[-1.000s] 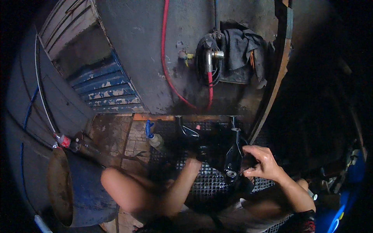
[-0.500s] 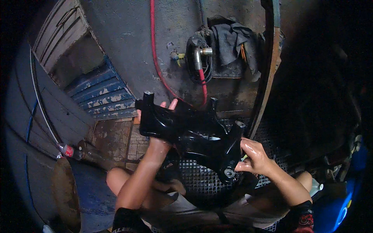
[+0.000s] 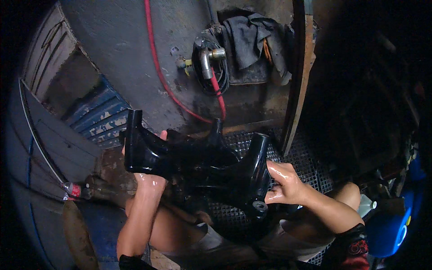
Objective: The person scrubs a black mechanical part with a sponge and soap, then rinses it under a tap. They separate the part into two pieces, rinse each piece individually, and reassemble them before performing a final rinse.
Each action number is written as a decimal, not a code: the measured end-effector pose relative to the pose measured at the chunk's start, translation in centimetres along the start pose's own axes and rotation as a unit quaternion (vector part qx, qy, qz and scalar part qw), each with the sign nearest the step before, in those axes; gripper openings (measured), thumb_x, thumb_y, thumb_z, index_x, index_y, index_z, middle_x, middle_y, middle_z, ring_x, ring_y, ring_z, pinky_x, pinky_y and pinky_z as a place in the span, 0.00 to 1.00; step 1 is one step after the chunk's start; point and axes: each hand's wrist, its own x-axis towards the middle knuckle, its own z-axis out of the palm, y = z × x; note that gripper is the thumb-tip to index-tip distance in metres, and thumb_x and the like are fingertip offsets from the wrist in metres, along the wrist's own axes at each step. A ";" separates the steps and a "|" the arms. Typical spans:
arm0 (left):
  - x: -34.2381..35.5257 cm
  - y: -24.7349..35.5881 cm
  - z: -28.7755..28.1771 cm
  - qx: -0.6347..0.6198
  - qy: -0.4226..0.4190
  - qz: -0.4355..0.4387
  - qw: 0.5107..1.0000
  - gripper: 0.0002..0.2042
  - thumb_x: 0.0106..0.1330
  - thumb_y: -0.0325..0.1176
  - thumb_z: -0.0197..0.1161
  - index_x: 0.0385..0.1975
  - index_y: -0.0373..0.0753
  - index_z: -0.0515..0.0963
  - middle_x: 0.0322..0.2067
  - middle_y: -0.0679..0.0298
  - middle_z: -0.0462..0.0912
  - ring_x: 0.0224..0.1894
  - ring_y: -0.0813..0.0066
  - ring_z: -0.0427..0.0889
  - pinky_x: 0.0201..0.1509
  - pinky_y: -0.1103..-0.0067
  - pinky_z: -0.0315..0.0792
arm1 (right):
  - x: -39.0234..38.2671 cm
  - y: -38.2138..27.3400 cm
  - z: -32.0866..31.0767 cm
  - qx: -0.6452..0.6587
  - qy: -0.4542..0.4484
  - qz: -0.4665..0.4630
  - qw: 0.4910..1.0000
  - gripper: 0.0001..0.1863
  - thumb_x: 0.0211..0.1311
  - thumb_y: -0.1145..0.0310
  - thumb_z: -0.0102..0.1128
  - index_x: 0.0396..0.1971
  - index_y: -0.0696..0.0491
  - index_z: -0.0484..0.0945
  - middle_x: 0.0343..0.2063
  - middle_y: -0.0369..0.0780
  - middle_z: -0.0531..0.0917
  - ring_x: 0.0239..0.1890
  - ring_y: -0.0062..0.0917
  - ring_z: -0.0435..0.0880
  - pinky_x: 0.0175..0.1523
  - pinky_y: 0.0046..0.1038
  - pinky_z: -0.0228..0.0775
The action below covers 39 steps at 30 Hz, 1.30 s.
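Note:
Between my two hands, above my lap, is a large glossy black part (image 3: 193, 155) with several tubular posts and a round bushing at its near right corner. Its surface looks wet. My left hand (image 3: 150, 179) grips the left end from below, its fingertips showing behind the part and some fingers hidden by it. On the right end, my right hand (image 3: 285, 182) is closed around the edge, thumb on the near side. The skin of both hands shines with wetness.
Ahead on the wall are a metal tap (image 3: 205, 65), a red hose (image 3: 155, 63) and a hanging grey rag (image 3: 245, 40). Metal grating (image 3: 310, 166) covers the floor. A plastic bottle (image 3: 73, 191) lies at left; a pale bottle (image 3: 366, 205) and a blue container (image 3: 391, 236) stand at right.
The black part has turned and tilted in my hands, its left end shifting left and its posts standing more upright. The whole view has swung slightly to the right.

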 end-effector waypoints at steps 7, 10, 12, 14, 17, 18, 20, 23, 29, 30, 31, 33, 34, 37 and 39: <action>1.5 -0.6 -1.0 -0.027 -0.003 -0.053 0.998 0.22 0.65 0.57 0.52 0.39 0.43 0.74 0.38 0.61 0.77 0.44 0.60 0.79 0.55 0.60 0.72 | 1.0 1.2 0.7 -0.047 0.002 -0.020 0.999 0.31 0.47 0.48 0.70 0.35 0.60 0.68 0.26 0.45 0.70 0.27 0.42 0.72 0.35 0.38 0.68; 3.4 -0.3 -1.6 -0.093 0.018 -0.064 0.993 0.26 0.64 0.62 0.51 0.42 0.42 0.72 0.42 0.58 0.75 0.46 0.53 0.79 0.54 0.58 0.72 | 1.5 1.3 1.3 -0.087 0.005 -0.057 0.995 0.27 0.50 0.47 0.67 0.27 0.57 0.67 0.23 0.43 0.70 0.27 0.41 0.72 0.34 0.37 0.69; 3.6 0.3 -1.5 -0.109 -0.010 -0.058 0.992 0.27 0.64 0.63 0.49 0.43 0.43 0.72 0.43 0.57 0.76 0.47 0.53 0.78 0.54 0.57 0.71 | 2.2 1.3 1.8 -0.089 0.008 -0.069 0.994 0.26 0.50 0.48 0.66 0.25 0.56 0.67 0.22 0.42 0.69 0.26 0.40 0.72 0.33 0.37 0.69; 3.9 0.6 -1.8 -0.132 -0.021 -0.064 0.989 0.28 0.64 0.63 0.49 0.43 0.42 0.72 0.42 0.57 0.76 0.47 0.54 0.78 0.55 0.57 0.71 | 2.5 1.3 1.9 -0.099 0.012 -0.084 0.991 0.25 0.51 0.48 0.66 0.23 0.55 0.66 0.22 0.41 0.69 0.25 0.38 0.72 0.32 0.35 0.68; 3.8 0.5 -1.4 -0.131 -0.028 -0.074 0.988 0.29 0.64 0.63 0.48 0.44 0.40 0.72 0.41 0.57 0.77 0.46 0.55 0.79 0.55 0.58 0.71 | 2.7 1.8 1.9 -0.091 0.028 -0.105 0.990 0.25 0.49 0.49 0.67 0.23 0.55 0.66 0.22 0.41 0.69 0.23 0.37 0.71 0.31 0.35 0.67; 3.9 0.4 -1.4 -0.123 -0.025 -0.072 0.989 0.29 0.64 0.63 0.48 0.43 0.39 0.73 0.40 0.57 0.77 0.46 0.55 0.79 0.55 0.59 0.71 | 2.6 2.0 1.8 -0.094 0.020 -0.099 0.990 0.25 0.49 0.49 0.68 0.23 0.55 0.66 0.22 0.41 0.69 0.23 0.37 0.71 0.31 0.35 0.68; 4.3 0.3 -1.4 -0.107 -0.019 -0.066 0.992 0.30 0.64 0.63 0.48 0.42 0.38 0.73 0.39 0.57 0.78 0.46 0.56 0.79 0.54 0.60 0.72 | 2.5 2.1 1.5 -0.101 0.006 -0.087 0.991 0.26 0.47 0.50 0.69 0.24 0.55 0.67 0.22 0.42 0.70 0.23 0.37 0.72 0.31 0.35 0.68; 4.3 0.1 -1.8 -0.097 -0.024 -0.048 0.994 0.30 0.65 0.63 0.47 0.40 0.37 0.75 0.37 0.57 0.79 0.46 0.56 0.79 0.53 0.61 0.73 | 2.9 1.8 1.5 -0.114 0.031 -0.081 0.990 0.26 0.44 0.51 0.72 0.25 0.56 0.67 0.22 0.43 0.70 0.23 0.37 0.72 0.32 0.35 0.69; 4.0 -0.2 -1.6 -0.087 -0.040 -0.026 0.995 0.31 0.66 0.63 0.44 0.41 0.36 0.76 0.40 0.55 0.79 0.47 0.54 0.78 0.55 0.61 0.71 | 2.4 1.9 1.1 -0.124 0.008 -0.074 0.989 0.25 0.41 0.56 0.75 0.26 0.57 0.70 0.24 0.45 0.73 0.27 0.40 0.75 0.35 0.36 0.71; 4.0 0.0 -1.5 -0.092 -0.041 -0.020 0.995 0.31 0.66 0.63 0.43 0.42 0.36 0.75 0.41 0.55 0.79 0.48 0.54 0.78 0.56 0.61 0.70 | 1.8 2.0 1.1 -0.125 -0.021 -0.060 0.990 0.22 0.38 0.60 0.75 0.27 0.57 0.73 0.29 0.46 0.77 0.32 0.41 0.79 0.39 0.35 0.73; 4.0 0.2 -1.4 -0.098 -0.041 -0.014 0.994 0.32 0.66 0.63 0.42 0.43 0.35 0.75 0.43 0.54 0.79 0.49 0.54 0.77 0.57 0.61 0.70 | 2.1 2.0 1.1 -0.126 -0.020 -0.083 0.988 0.22 0.37 0.62 0.75 0.28 0.58 0.74 0.30 0.45 0.78 0.33 0.40 0.80 0.40 0.35 0.73; 4.0 0.4 -1.3 -0.110 -0.041 -0.006 0.993 0.33 0.67 0.63 0.41 0.45 0.34 0.74 0.46 0.53 0.78 0.50 0.53 0.76 0.59 0.61 0.68 | 3.3 1.5 1.5 -0.129 -0.017 -0.126 0.983 0.21 0.34 0.64 0.74 0.29 0.58 0.76 0.31 0.44 0.80 0.35 0.38 0.81 0.42 0.34 0.74; 3.8 0.6 -1.1 -0.111 -0.087 0.000 0.990 0.34 0.67 0.63 0.40 0.46 0.33 0.73 0.46 0.52 0.77 0.52 0.53 0.75 0.60 0.60 0.67 | 3.8 0.2 1.3 -0.081 -0.011 -0.084 0.993 0.20 0.37 0.67 0.69 0.33 0.59 0.78 0.30 0.41 0.80 0.35 0.36 0.81 0.43 0.35 0.75; 2.5 1.7 0.4 -0.116 -0.225 0.018 0.967 0.37 0.67 0.64 0.38 0.50 0.28 0.70 0.47 0.50 0.75 0.56 0.53 0.71 0.64 0.58 0.63 | 3.4 0.6 2.0 -0.173 0.004 -0.178 0.969 0.18 0.44 0.69 0.62 0.38 0.59 0.79 0.29 0.41 0.80 0.35 0.33 0.81 0.44 0.34 0.75; 2.0 2.0 0.6 -0.114 -0.207 0.028 0.971 0.38 0.67 0.64 0.37 0.50 0.28 0.69 0.48 0.50 0.75 0.56 0.53 0.70 0.64 0.59 0.63 | 3.3 0.5 2.4 -0.169 0.022 -0.182 0.968 0.17 0.48 0.70 0.58 0.40 0.59 0.80 0.28 0.39 0.80 0.34 0.32 0.81 0.44 0.33 0.75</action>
